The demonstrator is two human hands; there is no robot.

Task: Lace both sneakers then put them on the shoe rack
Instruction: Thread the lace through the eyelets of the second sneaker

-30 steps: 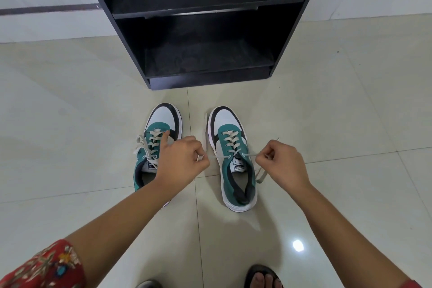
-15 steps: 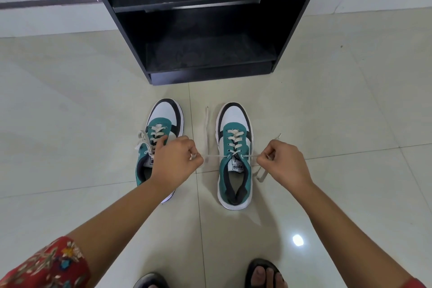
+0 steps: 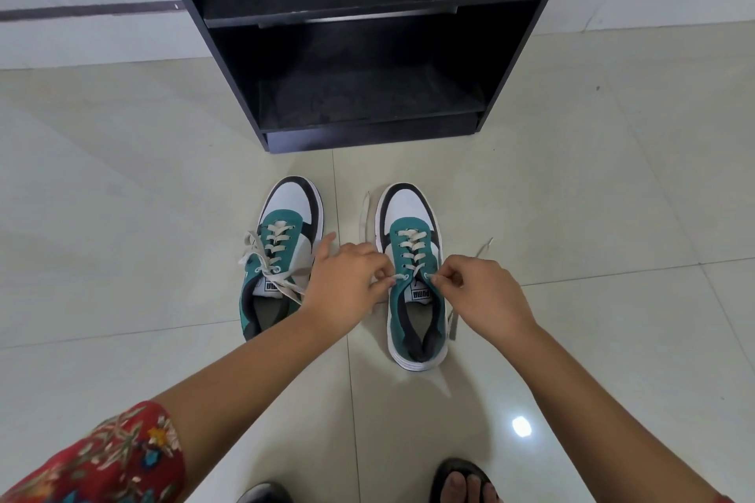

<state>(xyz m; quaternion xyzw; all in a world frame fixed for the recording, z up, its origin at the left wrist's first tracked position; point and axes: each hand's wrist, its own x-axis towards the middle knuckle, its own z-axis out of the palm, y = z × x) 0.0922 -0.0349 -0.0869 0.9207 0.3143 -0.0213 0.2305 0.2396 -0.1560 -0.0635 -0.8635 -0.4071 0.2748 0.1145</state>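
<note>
Sneakers (image 3: 414, 274), floor (image 3: 592, 216), shoe rack (image 3: 367, 133) just beyond

Open pale tiled floor (image 3: 592, 196) lies on both sides of the pair of teal-and-white sneakers (image 3: 414, 278). Between them a narrow strip of floor is crossed by a loose white lace end (image 3: 363, 212). Ahead, the black wooden shoe rack (image 3: 367, 53) stands near the toes, its two shelves open-fronted and bounded by side panels.
</note>
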